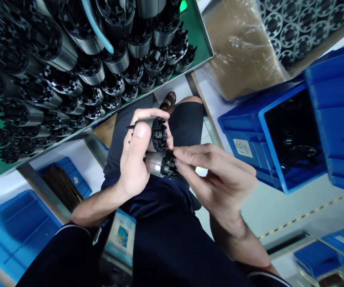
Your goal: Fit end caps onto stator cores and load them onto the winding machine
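Observation:
My left hand (134,169) is closed around two motor stators, metal cylinders with black slotted plastic ends, above my lap. The upper motor stator (159,133) lies under my thumb, its black end facing right. Just below and touching it is the lower motor stator (156,162), also pointing right. My right hand (219,171) has its thumb and forefinger pinched together at the black end of the lower stator. Whatever may be between those fingertips is too small or hidden to make out.
Many similar stators (91,71) stand in rows on a green-topped bench (203,40) with a metal edge. A light blue tube (97,28) lies over them. On the right are an open blue bin (249,131) with dark parts and a plastic-wrapped carton (237,52).

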Tool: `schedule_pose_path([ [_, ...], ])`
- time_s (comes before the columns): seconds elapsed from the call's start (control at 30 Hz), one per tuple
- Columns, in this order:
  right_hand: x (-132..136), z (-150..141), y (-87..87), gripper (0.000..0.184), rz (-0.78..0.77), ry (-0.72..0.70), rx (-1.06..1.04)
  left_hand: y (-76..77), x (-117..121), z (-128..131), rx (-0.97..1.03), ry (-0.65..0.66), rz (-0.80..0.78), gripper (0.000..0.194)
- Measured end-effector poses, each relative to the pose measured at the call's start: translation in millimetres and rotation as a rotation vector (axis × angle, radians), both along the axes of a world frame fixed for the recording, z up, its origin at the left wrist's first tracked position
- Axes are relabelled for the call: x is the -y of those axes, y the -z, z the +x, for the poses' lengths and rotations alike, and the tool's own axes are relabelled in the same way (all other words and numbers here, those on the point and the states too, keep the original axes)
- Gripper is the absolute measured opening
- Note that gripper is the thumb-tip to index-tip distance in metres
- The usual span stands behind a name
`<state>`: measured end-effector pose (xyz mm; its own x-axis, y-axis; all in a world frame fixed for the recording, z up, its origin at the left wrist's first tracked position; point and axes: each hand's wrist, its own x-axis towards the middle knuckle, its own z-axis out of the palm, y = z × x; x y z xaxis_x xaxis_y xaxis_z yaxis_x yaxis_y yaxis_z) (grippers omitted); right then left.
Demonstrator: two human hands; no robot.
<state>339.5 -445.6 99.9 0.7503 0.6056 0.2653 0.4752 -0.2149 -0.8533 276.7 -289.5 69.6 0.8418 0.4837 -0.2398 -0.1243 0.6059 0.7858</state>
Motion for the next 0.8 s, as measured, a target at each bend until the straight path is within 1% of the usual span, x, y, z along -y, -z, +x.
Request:
schedule_pose_path([
  [0.1, 1, -1, -0.9, 0.038, -0.028, 0.033, 0.042, 2.4, 0, -2, 0.020, 0.005, -0.004, 0.049],
  [0.17, 2, -3, -0.9, 0.040, -0.042, 0.044, 0.075, 3.2, -1, -3, 0.000, 0.028, -0.007, 0.046],
  [0.27, 2, -7, 1.9, 0.038, -0.061, 0.052, 0.132, 2.8, -2, -4, -0.018, 0.080, 0.007, 0.045],
  [0.33, -2, -11, 5.9, 0.033, -0.074, 0.098, 0.196, 1.1, -1, -4, -0.020, 0.087, 0.008, 0.046],
  [0.4, -8, -16, 10.2, 0.029, -0.048, 0.174, 0.261, -1.6, 1, -3, -0.035, 0.064, -0.008, 0.049],
  [0.47, -13, -18, 12.4, 0.028, 0.018, 0.227, 0.275, -4.8, 2, -3, -0.060, 0.036, -0.031, 0.054],
  [0.5, -14, -19, 12.5, 0.029, 0.025, 0.222, 0.249, -6.4, 2, -2, -0.070, 0.031, -0.047, 0.055],
  [0.57, -15, -18, 11.4, 0.032, -0.017, 0.161, 0.190, -9.5, 2, -2, -0.080, 0.041, -0.090, 0.054],
  [0.67, -11, -16, 9.8, 0.037, -0.104, 0.055, 0.209, -13.5, 1, -1, -0.117, 0.052, -0.169, 0.051],
  [0.73, -7, -14, 7.6, 0.039, -0.084, 0.024, 0.251, -14.2, 0, 0, -0.172, 0.027, -0.208, 0.051],
  [0.8, -2, -10, 1.1, 0.037, -0.085, -0.038, 0.202, -11.5, -1, 1, -0.195, -0.022, -0.203, 0.051],
])
